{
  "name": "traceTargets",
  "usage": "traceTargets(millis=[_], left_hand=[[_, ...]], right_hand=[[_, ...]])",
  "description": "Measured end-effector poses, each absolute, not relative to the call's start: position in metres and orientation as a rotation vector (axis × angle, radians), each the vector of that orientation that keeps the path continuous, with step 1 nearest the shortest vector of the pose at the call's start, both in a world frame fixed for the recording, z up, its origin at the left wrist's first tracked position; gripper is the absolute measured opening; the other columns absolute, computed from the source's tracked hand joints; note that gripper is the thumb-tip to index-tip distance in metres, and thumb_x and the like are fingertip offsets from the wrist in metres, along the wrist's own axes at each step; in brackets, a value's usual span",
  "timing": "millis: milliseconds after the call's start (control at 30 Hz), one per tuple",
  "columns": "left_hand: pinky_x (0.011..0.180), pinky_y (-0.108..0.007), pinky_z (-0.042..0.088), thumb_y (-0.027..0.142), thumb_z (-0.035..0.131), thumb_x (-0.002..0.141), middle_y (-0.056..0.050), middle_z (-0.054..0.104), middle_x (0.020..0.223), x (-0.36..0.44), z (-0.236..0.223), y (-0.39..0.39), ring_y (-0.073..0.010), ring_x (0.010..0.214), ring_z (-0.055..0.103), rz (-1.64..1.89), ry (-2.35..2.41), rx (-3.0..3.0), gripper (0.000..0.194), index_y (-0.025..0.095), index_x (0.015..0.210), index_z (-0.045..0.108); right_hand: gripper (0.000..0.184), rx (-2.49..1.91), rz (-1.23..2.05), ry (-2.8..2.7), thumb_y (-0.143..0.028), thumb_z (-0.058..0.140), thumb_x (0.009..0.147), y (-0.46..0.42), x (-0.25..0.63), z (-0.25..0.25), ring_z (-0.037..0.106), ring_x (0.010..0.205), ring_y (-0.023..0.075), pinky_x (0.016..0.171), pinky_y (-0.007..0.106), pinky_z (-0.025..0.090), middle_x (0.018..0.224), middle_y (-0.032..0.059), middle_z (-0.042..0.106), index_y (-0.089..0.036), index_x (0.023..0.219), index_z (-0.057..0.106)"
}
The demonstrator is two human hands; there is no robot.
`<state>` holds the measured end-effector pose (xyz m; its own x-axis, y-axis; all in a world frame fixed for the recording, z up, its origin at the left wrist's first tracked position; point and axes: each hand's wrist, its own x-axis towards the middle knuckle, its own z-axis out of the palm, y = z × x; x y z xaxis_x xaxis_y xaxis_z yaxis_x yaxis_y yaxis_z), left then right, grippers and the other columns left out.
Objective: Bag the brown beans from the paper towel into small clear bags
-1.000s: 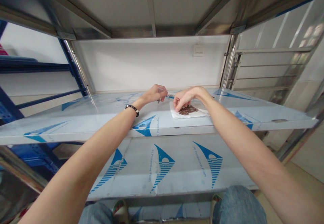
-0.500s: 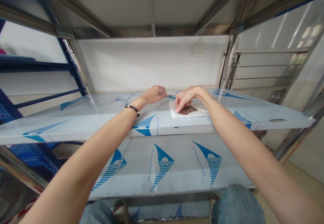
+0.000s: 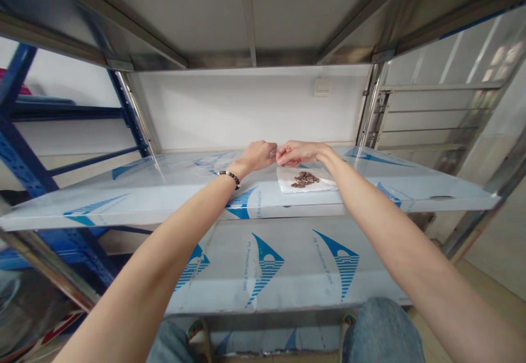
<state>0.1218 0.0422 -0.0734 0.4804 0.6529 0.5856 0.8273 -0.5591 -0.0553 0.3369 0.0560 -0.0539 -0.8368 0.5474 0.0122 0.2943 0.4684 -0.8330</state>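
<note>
Pinching tight, left hand (image 3: 257, 156) and right hand (image 3: 298, 153) meet, whatever's held too small to tell! Brown bits (image 3: 304, 179) on a paper towel (image 3: 287, 185) sit at six o'clock.

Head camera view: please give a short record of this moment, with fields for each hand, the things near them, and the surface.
Left: left hand, fingers drawn together, beaded bracelet on the wrist
Right: right hand, fingertips close to the left hand
Held item: too small to tell
Nearby: small brown pieces on a white napkin
Surface: steel shelf with blue-printed protective film
</note>
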Motion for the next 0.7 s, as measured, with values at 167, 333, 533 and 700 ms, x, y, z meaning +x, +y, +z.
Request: traceTargets(millis=[167, 333, 533, 700], left_hand=[[0.064, -0.028, 0.046, 0.022, 0.059, 0.088, -0.006, 0.07, 0.068, 0.144, -0.063, 0.059, -0.0173, 0.062, 0.064, -1.327, -1.283, -2.643, 0.016, 0.017, 0.075, 0.068], [0.054, -0.024, 0.045, 0.015, 0.058, 0.083, -0.002, 0.065, 0.056, 0.154, -0.067, 0.069, -0.0113, 0.048, 0.056, -1.841, -1.248, -2.881, 0.011, 0.015, 0.074, 0.065], [0.055, -0.026, 0.051, 0.024, 0.067, 0.081, -0.003, 0.069, 0.061, 0.136, -0.076, 0.069, -0.0141, 0.054, 0.063, -1.881, -1.322, -3.027, 0.01, 0.014, 0.082, 0.071], [0.057, -0.026, 0.051, 0.034, 0.073, 0.082, -0.005, 0.072, 0.07, 0.127, -0.078, 0.069, -0.015, 0.06, 0.065, -1.76, -1.091, -3.22, 0.021, 0.014, 0.089, 0.074]], right_hand=[[0.047, -0.4, 1.326, -1.974, -0.048, 0.089, 0.079, 0.072, 0.336, -0.039, 0.032, 0.057, 0.0084, 0.053, 0.024, 0.029, 0.065, -0.0066, 0.04, -0.021, 0.077, 0.05], [0.052, -0.524, 1.013, -1.69, -0.057, 0.085, 0.081, 0.085, 0.321, -0.035, 0.034, 0.057, 0.011, 0.053, 0.026, 0.029, 0.063, -0.0061, 0.041, -0.024, 0.078, 0.044], [0.032, -0.745, 0.787, -1.722, -0.045, 0.08, 0.084, 0.081, 0.303, -0.047, 0.039, 0.058, 0.0109, 0.052, 0.026, 0.028, 0.067, -0.0032, 0.051, -0.021, 0.085, 0.059], [0.031, -0.658, 0.759, -1.774, -0.044, 0.08, 0.081, 0.076, 0.307, -0.054, 0.049, 0.066, 0.0126, 0.058, 0.026, 0.038, 0.076, 0.0, 0.06, -0.02, 0.087, 0.062]])
